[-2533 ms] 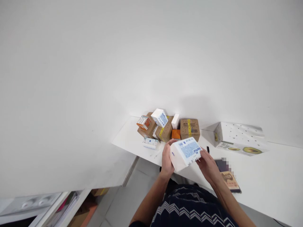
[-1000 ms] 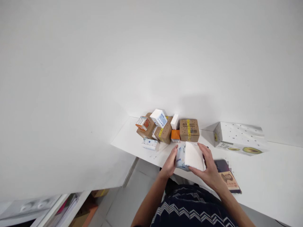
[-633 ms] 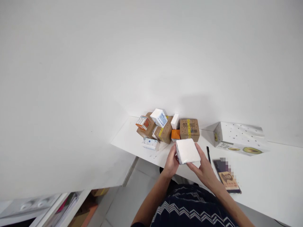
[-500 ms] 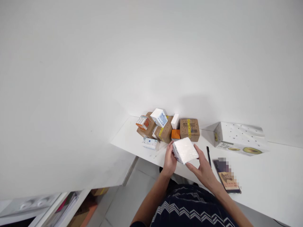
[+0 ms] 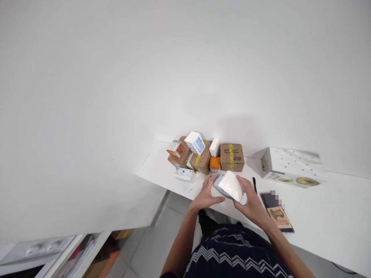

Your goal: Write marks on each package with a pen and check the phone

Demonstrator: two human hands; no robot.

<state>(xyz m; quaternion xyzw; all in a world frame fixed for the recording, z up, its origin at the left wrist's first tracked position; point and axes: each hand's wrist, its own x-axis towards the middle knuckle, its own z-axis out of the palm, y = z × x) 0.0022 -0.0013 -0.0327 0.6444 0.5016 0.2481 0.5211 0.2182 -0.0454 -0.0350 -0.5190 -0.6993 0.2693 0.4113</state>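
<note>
We hold a soft white pack (image 5: pixel 230 185) with both hands over the white table (image 5: pixel 319 216). Our left hand (image 5: pixel 206 192) wraps around its left side, with the thumb tucked under the pack. Our right hand (image 5: pixel 249 199) holds the right side, fingers closed on it. The pack is tilted, with its plain white face up.

Just behind the pack sits a small orange box (image 5: pixel 215 163), and next to that a brown box with yellow tape (image 5: pixel 231 157). More small boxes are piled to the left. A black pen (image 5: pixel 254 184) and a phone (image 5: pixel 275 212) lie beside our right hand. A big white box with avocado pictures (image 5: pixel 292 170) stands farther right.
</note>
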